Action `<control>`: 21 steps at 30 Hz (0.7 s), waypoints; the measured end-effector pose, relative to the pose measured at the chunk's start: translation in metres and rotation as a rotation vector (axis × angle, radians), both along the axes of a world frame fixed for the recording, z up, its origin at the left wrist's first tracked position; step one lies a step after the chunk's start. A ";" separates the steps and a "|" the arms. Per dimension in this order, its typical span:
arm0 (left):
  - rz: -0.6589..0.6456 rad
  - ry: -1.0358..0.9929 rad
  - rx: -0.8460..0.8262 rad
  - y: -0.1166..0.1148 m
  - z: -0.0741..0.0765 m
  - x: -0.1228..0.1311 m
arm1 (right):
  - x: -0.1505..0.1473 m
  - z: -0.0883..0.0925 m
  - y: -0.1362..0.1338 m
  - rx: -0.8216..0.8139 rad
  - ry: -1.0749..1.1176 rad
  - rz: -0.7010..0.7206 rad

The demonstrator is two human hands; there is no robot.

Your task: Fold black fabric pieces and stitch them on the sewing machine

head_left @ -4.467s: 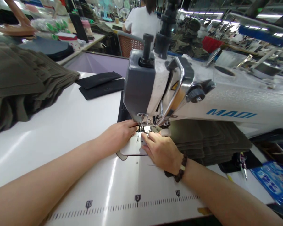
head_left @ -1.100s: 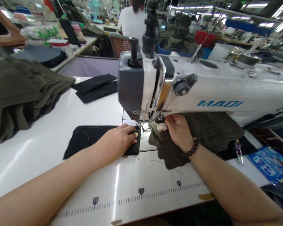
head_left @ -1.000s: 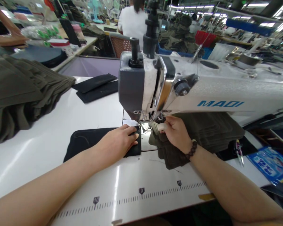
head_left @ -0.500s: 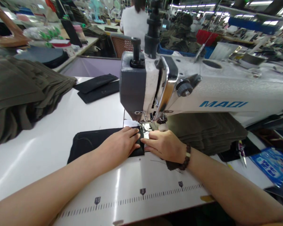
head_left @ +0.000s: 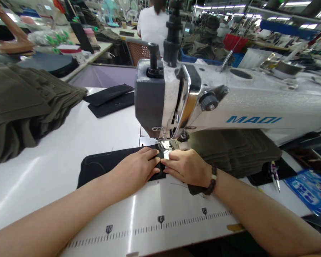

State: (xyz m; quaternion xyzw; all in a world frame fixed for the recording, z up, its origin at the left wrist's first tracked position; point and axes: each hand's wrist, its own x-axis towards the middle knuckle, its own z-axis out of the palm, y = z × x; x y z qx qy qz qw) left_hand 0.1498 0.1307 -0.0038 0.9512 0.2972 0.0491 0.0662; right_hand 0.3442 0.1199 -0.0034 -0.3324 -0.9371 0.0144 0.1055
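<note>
A black fabric piece with a faint curved chalk line lies on the white sewing table, its right end at the needle area of the sewing machine. My left hand rests on top of this piece near its right edge, fingers stretched out and pressing it down. From the other side, my right hand reaches with extended fingers to the fabric's right edge, just in front of the presser foot. A dark beaded bracelet circles my right wrist. Whatever lies beneath my fingers is hidden.
Two black fabric pieces lie behind the work. Brownish-grey fabric stacks stand at left and under the machine arm. A pen-like tool and a blue packet are at right. A person in white is beyond.
The black fabric's right edge has shifted slightly to the right and toward me, my left hand moving with it. My right hand has barely moved.
</note>
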 end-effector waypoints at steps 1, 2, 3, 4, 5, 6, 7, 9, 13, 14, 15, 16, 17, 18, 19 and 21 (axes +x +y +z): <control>0.008 0.004 -0.007 -0.001 0.001 0.000 | 0.000 0.000 0.000 0.005 0.004 0.007; 0.010 0.003 -0.011 -0.001 0.002 0.001 | 0.000 0.000 0.000 0.007 0.006 0.011; 0.007 -0.005 -0.009 -0.002 0.003 0.001 | 0.000 0.000 0.000 0.006 0.007 0.013; 0.000 -0.017 -0.003 -0.002 0.003 0.001 | 0.000 0.000 0.000 0.006 0.008 0.012; -0.012 -0.028 0.006 -0.001 0.003 0.001 | 0.000 0.000 0.000 0.005 0.008 0.012; -0.025 -0.036 0.014 -0.001 0.002 0.000 | 0.000 0.000 0.000 0.005 0.008 0.014; -0.036 -0.042 0.024 0.000 0.002 0.000 | 0.000 0.000 0.000 0.006 0.010 0.018; -0.044 -0.049 0.039 0.001 0.001 0.001 | 0.000 0.000 0.000 0.008 0.014 0.021; -0.038 -0.042 0.029 0.002 0.002 0.001 | 0.000 0.000 0.000 -0.008 0.006 -0.006; -0.035 -0.041 0.024 0.002 0.002 0.001 | 0.000 0.000 0.000 -0.013 0.002 -0.011; -0.034 -0.040 0.021 0.002 0.002 0.001 | 0.000 0.000 0.000 -0.017 0.000 -0.013; -0.035 -0.040 0.021 0.002 0.002 0.001 | 0.000 -0.001 0.000 -0.019 -0.001 -0.013; -0.037 -0.039 0.022 0.002 0.002 0.000 | 0.000 -0.001 0.000 -0.019 -0.002 -0.011; -0.039 -0.037 0.026 0.003 0.002 0.000 | 0.000 -0.001 0.000 -0.019 -0.003 -0.009; -0.040 -0.034 0.030 0.003 0.002 0.000 | 0.000 -0.001 0.000 -0.018 -0.005 -0.007; -0.040 -0.034 0.039 0.003 0.001 -0.001 | 0.000 -0.001 0.000 -0.012 -0.007 -0.004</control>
